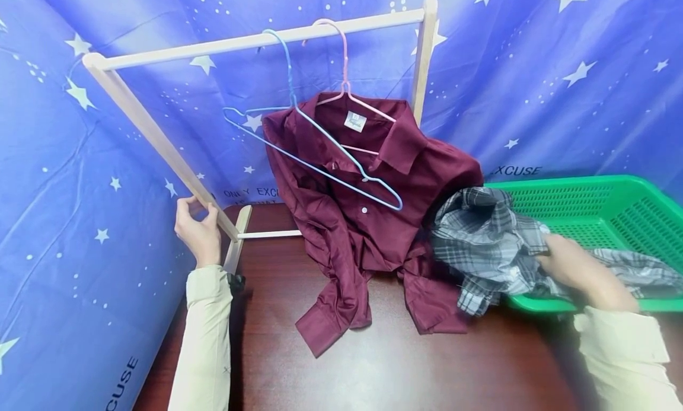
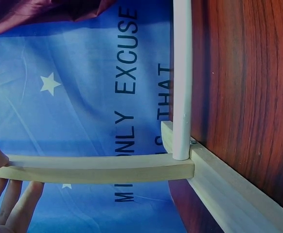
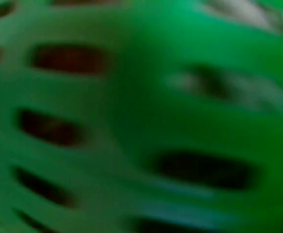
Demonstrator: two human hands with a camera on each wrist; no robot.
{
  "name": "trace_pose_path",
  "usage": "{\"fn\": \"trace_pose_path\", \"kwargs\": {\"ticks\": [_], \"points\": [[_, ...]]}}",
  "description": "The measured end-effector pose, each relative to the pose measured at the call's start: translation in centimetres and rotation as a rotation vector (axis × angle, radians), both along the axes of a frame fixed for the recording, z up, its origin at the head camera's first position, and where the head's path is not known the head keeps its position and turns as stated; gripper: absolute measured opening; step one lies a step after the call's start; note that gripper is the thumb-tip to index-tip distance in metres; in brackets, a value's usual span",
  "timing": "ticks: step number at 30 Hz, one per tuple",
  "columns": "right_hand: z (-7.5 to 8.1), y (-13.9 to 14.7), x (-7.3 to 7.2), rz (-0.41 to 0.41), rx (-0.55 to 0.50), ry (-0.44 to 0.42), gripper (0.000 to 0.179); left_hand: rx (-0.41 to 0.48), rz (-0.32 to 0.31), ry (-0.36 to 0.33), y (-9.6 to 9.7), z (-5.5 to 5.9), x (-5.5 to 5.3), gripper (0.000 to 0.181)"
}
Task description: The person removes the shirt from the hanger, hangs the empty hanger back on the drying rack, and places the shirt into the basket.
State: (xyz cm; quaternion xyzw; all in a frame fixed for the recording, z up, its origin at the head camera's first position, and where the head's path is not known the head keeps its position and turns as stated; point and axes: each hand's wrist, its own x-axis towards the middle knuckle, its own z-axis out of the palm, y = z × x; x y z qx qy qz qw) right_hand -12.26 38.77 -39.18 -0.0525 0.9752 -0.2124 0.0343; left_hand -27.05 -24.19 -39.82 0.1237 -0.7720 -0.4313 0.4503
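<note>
My left hand [image 1: 200, 230] grips the left post [image 1: 155, 138] of a wooden clothes rack, thumb on one side and fingers on the other; the left wrist view shows this hand [image 2: 15, 204] at the post's edge. On the right, my right hand [image 1: 573, 265] holds a grey plaid shirt [image 1: 485, 245] bunched over the near rim of a green basket [image 1: 613, 185]. Part of the shirt trails across the basket. From the rack's top bar [image 1: 213, 46] hang a maroon shirt [image 1: 384, 221] on a pink hanger [image 1: 345, 61] and a bare blue hanger [image 1: 290, 79] before it.
The maroon shirt's sleeves spread onto the dark red-brown wooden table [image 1: 405, 369]. A thin lower bar [image 1: 269, 234] joins the rack near the tabletop. Behind stands a blue curtain [image 1: 533, 120] with white stars. Blurred green basket wall [image 3: 112, 121] fills the right wrist view.
</note>
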Motion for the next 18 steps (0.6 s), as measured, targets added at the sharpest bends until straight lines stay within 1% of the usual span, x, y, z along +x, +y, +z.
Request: {"fn": "trace_pose_path", "kwargs": {"ticks": [2,4,6,8,11,13,15,18], "points": [[0.4,-0.1,0.1,0.005,0.044,0.018,0.029,0.0,0.002,0.002,-0.1,0.0,-0.1,0.023],[0.7,-0.3,0.5,0.006,0.086,0.047,0.028,0.0,0.003,-0.001,-0.1,-0.1,-0.1,0.023],[0.9,-0.5,1.0,-0.002,0.11,0.092,0.029,-0.004,0.0,-0.006,-0.1,-0.1,-0.1,0.023],[1.0,-0.8,1.4,-0.013,0.108,0.138,0.033,-0.001,-0.002,-0.003,-0.1,0.0,-0.1,0.023],[1.2,-1.3,2.3,-0.042,0.057,0.196,0.053,0.006,0.002,0.0,-0.1,0.1,0.0,0.023],[1.4,-1.8,2.9,-0.058,0.023,0.245,0.062,0.01,0.006,0.0,-0.2,0.1,0.0,0.022],[1.8,-2.4,3.7,-0.069,-0.013,0.3,0.069,0.011,0.007,-0.006,-0.2,0.1,0.0,0.022],[2.4,-3.9,4.6,-0.048,-0.06,0.421,0.071,0.014,-0.004,-0.012,-0.1,0.1,-0.1,0.021]]}}
